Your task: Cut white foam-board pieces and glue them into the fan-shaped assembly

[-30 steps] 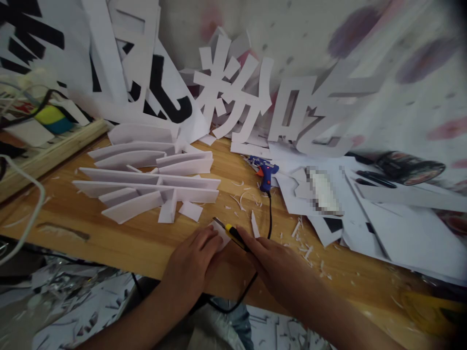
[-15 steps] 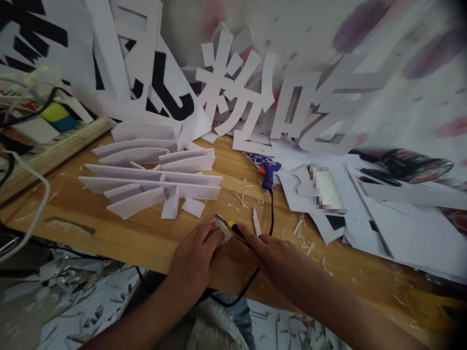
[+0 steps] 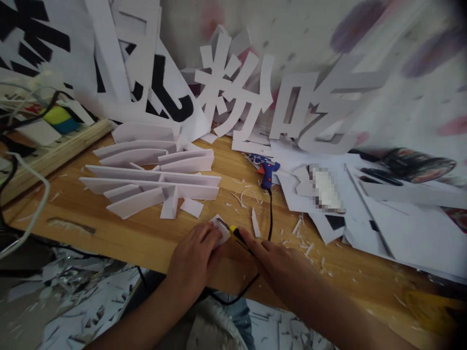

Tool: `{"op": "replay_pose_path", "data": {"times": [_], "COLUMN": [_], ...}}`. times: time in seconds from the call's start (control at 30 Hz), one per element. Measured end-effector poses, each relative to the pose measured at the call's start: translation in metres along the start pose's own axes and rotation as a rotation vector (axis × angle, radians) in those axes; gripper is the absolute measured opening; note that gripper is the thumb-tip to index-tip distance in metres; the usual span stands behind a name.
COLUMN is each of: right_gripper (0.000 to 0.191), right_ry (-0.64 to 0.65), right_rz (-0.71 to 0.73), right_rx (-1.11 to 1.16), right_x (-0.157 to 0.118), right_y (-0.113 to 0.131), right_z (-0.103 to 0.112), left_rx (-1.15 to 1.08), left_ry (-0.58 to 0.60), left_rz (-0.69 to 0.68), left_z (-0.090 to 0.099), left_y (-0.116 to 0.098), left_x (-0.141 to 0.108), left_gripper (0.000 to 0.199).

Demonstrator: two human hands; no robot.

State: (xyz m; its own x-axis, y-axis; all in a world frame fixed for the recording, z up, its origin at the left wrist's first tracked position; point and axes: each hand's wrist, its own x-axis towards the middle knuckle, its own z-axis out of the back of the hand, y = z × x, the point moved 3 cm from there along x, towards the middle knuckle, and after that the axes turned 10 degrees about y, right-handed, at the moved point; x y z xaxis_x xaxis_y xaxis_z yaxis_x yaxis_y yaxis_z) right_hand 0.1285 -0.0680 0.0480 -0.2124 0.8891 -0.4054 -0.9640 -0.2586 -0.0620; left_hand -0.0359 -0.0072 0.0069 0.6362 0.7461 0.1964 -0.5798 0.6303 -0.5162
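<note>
Small white piece (image 3: 224, 233): located at the near part of the wooden table (image 3: 138, 243), in front of the person. Left hand (image 3: 193, 253): fingers bent over the piece's left side, pressing it; whether the thumb grips it from beneath cannot be told. Right hand (image 3: 273, 262): closed around a yellow-and-black knife (image 3: 239, 236), index finger extended along the handle. The blade points away and to the left and lies over the white piece; contact between the two cannot be confirmed.

Just beyond the piece, to its left, a loose white square (image 3: 191, 207) lies flat. Next to that stands an assembly of white strips (image 3: 153, 181), set on edge, some crossing others. A narrow pointed offcut (image 3: 256, 223) lies near the right hand, with thin shavings (image 3: 308, 249) scattered farther right.

Farther back, a blue glue gun (image 3: 268, 172) with an orange trigger rests on its side; its black cord (image 3: 271, 214) runs toward the near edge. White sheets (image 3: 408, 228) overlap along the right side; one item on them is blurred out. At the rear, large white cut-out characters (image 3: 219, 95) stand upright before a patterned backdrop (image 3: 302, 34). A wooden rail (image 3: 69, 150) borders the left side.
</note>
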Motion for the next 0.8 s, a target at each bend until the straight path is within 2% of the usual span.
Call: {"op": "replay_pose_path", "data": {"times": [0.2,0.43,0.53,0.7,0.8], "right_gripper": [0.065,0.070,0.077,0.069,0.070], "right_ry": [-0.072,-0.036,-0.021,-0.017,-0.006], "right_rz": [0.007,-0.025,0.006,-0.023,-0.042], "right_rx": [-0.055,-0.070,-0.077,-0.048,-0.057], "right_x": [-0.006,-0.012,-0.015,-0.018,-0.018], "right_y": [0.000,-0.001,-0.001,-0.002,-0.003], "right_z": [-0.005,-0.005,-0.007,-0.007,-0.007], "left_rx": [0.013,0.006,0.002,0.002,-0.001], "left_ry": [0.009,-0.001,-0.003,0.001,-0.007], "left_rz": [-0.005,-0.017,-0.015,-0.010,-0.008], "left_z": [-0.001,0.000,0.000,-0.001,-0.001], "left_y": [0.001,-0.001,-0.001,0.000,-0.001], "left_x": [0.000,0.002,0.002,0.001,0.001], "left_gripper": [0.012,0.011,0.010,0.012,0.011]}}
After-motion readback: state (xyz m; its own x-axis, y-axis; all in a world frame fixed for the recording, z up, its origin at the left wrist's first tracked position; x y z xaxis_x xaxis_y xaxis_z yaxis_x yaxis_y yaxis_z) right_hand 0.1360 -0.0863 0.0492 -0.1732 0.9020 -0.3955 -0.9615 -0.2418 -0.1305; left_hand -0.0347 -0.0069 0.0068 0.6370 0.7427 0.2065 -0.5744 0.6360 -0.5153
